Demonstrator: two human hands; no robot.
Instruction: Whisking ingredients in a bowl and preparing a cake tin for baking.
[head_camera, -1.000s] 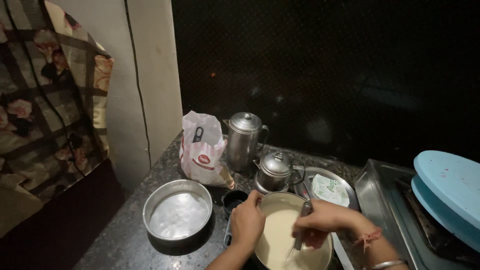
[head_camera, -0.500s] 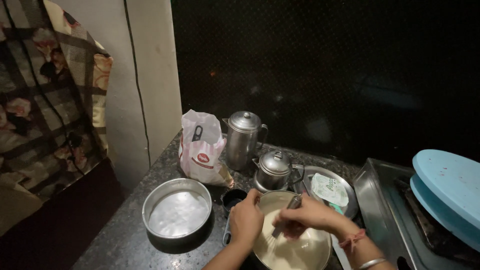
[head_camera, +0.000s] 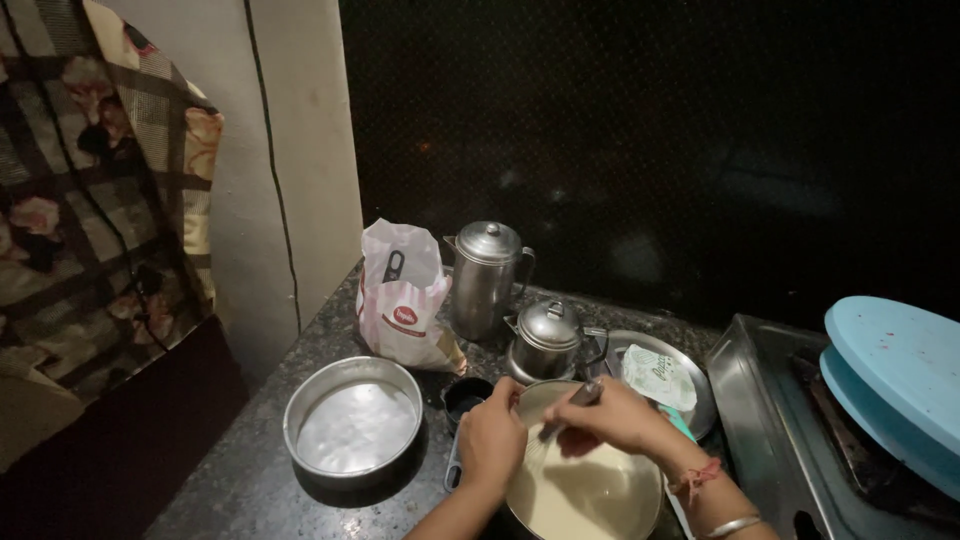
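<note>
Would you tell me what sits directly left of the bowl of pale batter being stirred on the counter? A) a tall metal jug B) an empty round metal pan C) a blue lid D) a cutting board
B: the empty round metal pan lies on the dark counter just left of the batter bowl, beyond the left hand.

Counts on the dark stone counter

Two lidded steel pots: a tall one (head_camera: 484, 279) far, a small one (head_camera: 547, 338) nearer. One empty round tin (head_camera: 352, 428) at left, one bowl of pale batter (head_camera: 585, 493), one pink-striped bag (head_camera: 405, 298), one steel plate (head_camera: 690, 375), two hands.
</note>
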